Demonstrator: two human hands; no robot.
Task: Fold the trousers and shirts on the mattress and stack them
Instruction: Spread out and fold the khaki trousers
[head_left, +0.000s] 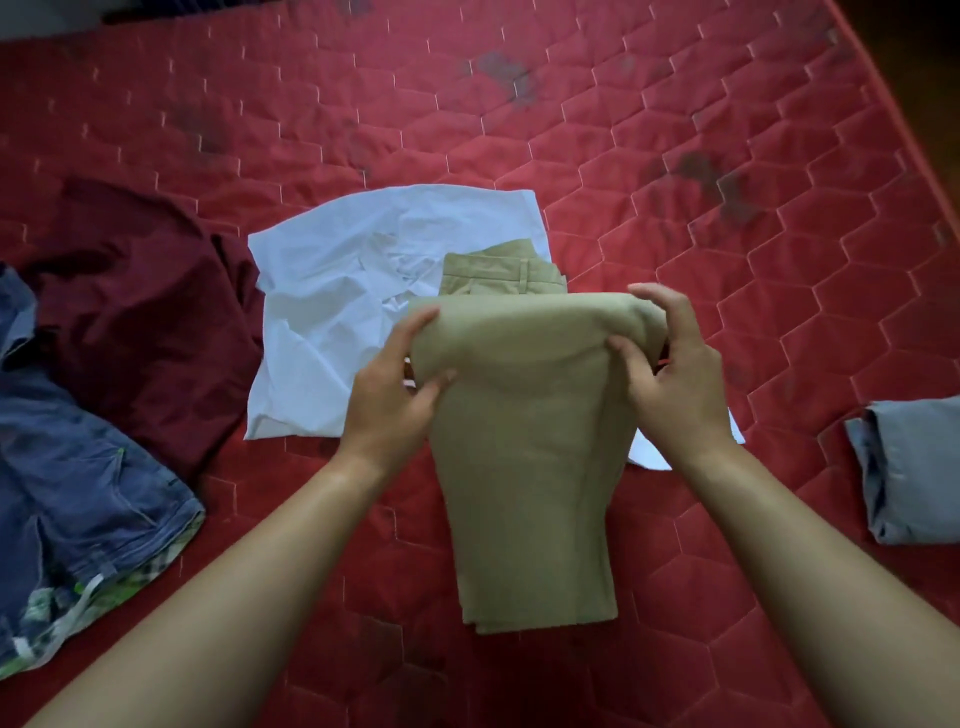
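Item: khaki trousers (524, 467), centre frame, partly over the white shirt (332, 291). Your left hand (395, 384) and right hand (670, 369) each pinch the raised fold. Step: folding, likely midway. Next: lay the fold flat, edges aligned.

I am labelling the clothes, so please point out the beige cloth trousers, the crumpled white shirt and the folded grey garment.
beige cloth trousers (530, 467): head view, middle of the legs.
crumpled white shirt (322, 301): head view, wrinkled centre.
folded grey garment (904, 467): head view, top face.
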